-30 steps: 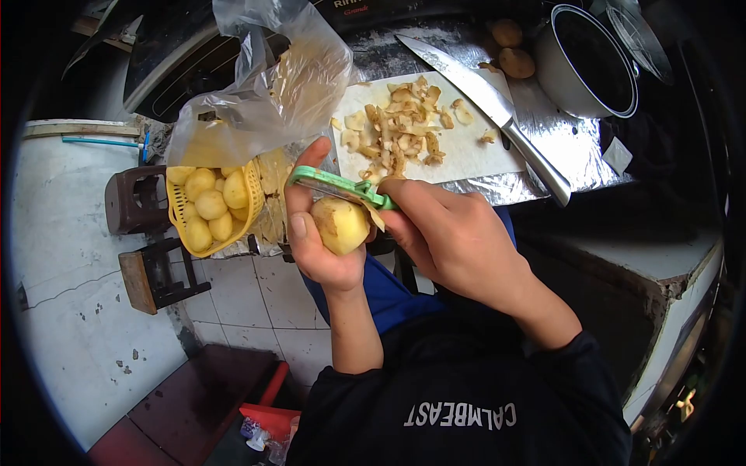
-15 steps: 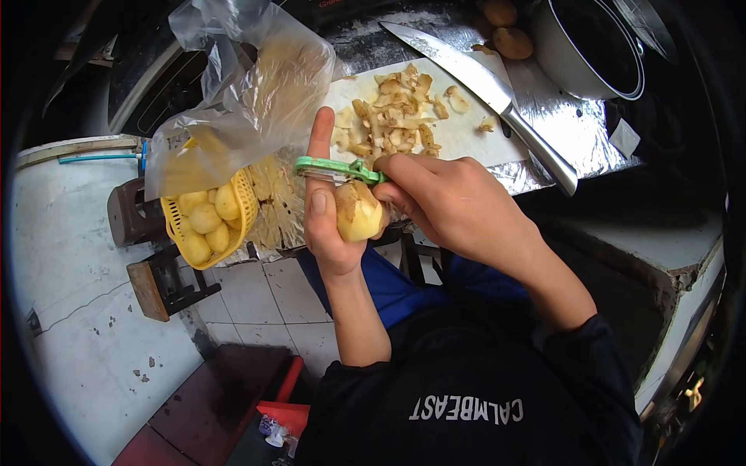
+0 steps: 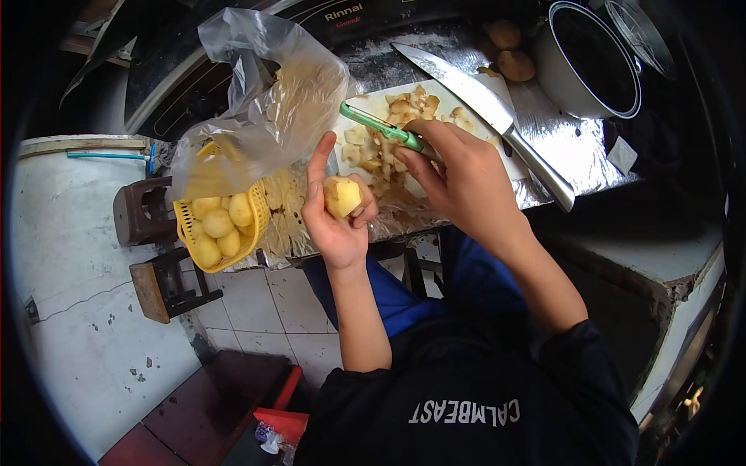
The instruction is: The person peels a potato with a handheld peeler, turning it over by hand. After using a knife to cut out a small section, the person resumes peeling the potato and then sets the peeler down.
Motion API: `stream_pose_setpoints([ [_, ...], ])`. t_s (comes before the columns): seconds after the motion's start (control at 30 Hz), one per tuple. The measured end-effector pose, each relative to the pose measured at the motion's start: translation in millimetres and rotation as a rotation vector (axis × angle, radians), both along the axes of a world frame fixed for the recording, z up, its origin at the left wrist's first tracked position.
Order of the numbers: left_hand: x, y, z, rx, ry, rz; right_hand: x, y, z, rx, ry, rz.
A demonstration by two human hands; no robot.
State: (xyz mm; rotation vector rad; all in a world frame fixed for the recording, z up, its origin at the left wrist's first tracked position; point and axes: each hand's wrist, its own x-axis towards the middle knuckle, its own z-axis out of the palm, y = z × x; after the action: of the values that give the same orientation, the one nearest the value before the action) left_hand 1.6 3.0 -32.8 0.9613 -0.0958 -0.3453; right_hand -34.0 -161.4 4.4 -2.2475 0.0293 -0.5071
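Observation:
A partly peeled potato (image 3: 343, 196) rests in my left hand (image 3: 339, 235), gripped between thumb and fingers while the index finger points away. Some brown skin still shows on its upper side. My right hand (image 3: 474, 182) is closed around the handle of a green peeler (image 3: 382, 126), held apart from the potato, above and to its right. Beneath the peeler, a pile of potato peelings (image 3: 412, 105) lies on a white cutting board (image 3: 503, 158). A large knife (image 3: 497, 116) lies across the board's right side, its handle toward me.
Left of my hands, a yellow basket (image 3: 260, 203) holds several peeled potatoes, partly covered by a clear plastic bag (image 3: 291, 116). Two unpeeled potatoes (image 3: 515, 66) lie at the back beside a pot (image 3: 558, 74). Stools (image 3: 144, 211) stand at the lower left.
My right hand has lifted the peeler off the potato, up and away over the peelings. My left hand has turned the potato and lowered its grip slightly. The view has shifted a little.

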Motion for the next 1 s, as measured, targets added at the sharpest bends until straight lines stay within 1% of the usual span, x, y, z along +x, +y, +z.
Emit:
stream_pose_setpoints([
  [0.03,1.6,2.5,-1.5,-0.118,0.021,-0.027,0.8,0.9,0.6,0.111,-0.001,0.045],
  [0.07,1.1,2.0,-3.5,-0.119,0.019,-0.026,-1.6,1.8,4.7,0.262,0.129,0.156],
  [0.1,-0.9,-0.6,-5.5,-0.145,-0.065,-0.038,-5.9,4.5,10.2,0.413,0.261,0.264],
  [0.13,-3.8,-4.2,-6.5,-0.170,-0.149,-0.049,-10.4,14.1,0.9,0.316,0.067,0.249],
  [0.17,-7.2,-14.6,4.7,-0.171,-0.149,-0.048,-14.4,19.7,8.6,0.347,0.149,0.292],
  [0.23,-12.8,-33.4,27.6,-0.063,0.034,0.249,-17.9,26.6,3.9,0.359,0.122,0.240],
  [0.27,-10.4,-19.4,9.0,0.090,-0.119,0.174,-18.2,27.2,1.7,0.356,0.118,0.245],
  [0.33,-15.6,-8.8,2.9,0.101,-0.111,0.174,-21.1,26.8,-0.9,0.353,0.001,0.249],
  [0.37,-18.3,-6.9,-0.3,0.113,-0.101,0.171,-22.9,27.1,0.5,0.349,0.001,0.250],
  [0.4,-19.3,-6.9,-6.0,0.134,-0.172,0.234,-24.7,27.8,2.8,0.381,-0.001,0.271],
  [0.43,-21.2,-5.6,-5.2,0.132,-0.170,0.241,-26.7,29.2,5.8,0.414,-0.001,0.296],
  [0.47,-22.5,-3.3,-3.6,0.174,-0.125,0.326,-27.7,30.3,11.6,0.399,-0.070,0.333],
  [0.5,-23.0,-1.7,-1.5,0.215,-0.080,0.413,-30.5,29.9,17.5,0.395,-0.070,0.346],
  [0.53,-21.8,-4.9,10.6,0.276,-0.127,0.466,-35.7,28.8,22.7,0.340,0.000,0.337],
  [0.57,-23.8,-6.4,16.7,0.274,-0.125,0.471,-39.3,28.5,25.1,0.285,0.071,0.325],
  [0.6,-26.5,-7.7,20.9,0.240,-0.104,0.407,-39.6,33.7,21.1,0.235,0.006,0.274],
  [0.63,-29.2,-8.3,22.7,0.204,-0.084,0.340,-39.4,35.0,24.9,0.231,0.009,0.274],
  [0.67,-31.0,-5.8,23.1,0.198,-0.126,0.246,-37.3,34.6,31.4,0.238,0.009,0.246],
  [0.77,-34.2,-10.6,32.6,0.114,-0.111,0.253,-36.0,30.1,39.0,0.198,0.009,0.222],
  [0.8,-35.4,-5.5,30.2,0.158,-0.131,0.253,-37.4,29.7,43.1,0.243,0.066,0.277],
  [0.83,-34.2,-1.6,36.0,0.050,-0.050,0.209,-39.9,30.1,45.4,0.288,0.124,0.330],
  [0.87,-35.5,-3.6,42.3,0.034,0.067,0.246,-44.7,32.7,41.0,0.474,0.168,0.336],
  [0.9,-37.6,-6.4,50.8,0.017,0.186,0.285,-48.8,30.8,44.3,0.473,0.168,0.340],
  [0.93,-38.8,-6.2,56.4,0.017,0.186,0.293,-53.1,27.3,50.3,0.443,0.186,0.343],
  [0.97,-40.1,-5.3,60.6,0.020,0.240,0.303,-55.9,25.7,54.8,0.413,0.203,0.345],
  [1.0,-40.7,-3.9,62.4,0.021,0.291,0.313,-56.4,26.6,56.5,0.268,0.123,0.360],
])
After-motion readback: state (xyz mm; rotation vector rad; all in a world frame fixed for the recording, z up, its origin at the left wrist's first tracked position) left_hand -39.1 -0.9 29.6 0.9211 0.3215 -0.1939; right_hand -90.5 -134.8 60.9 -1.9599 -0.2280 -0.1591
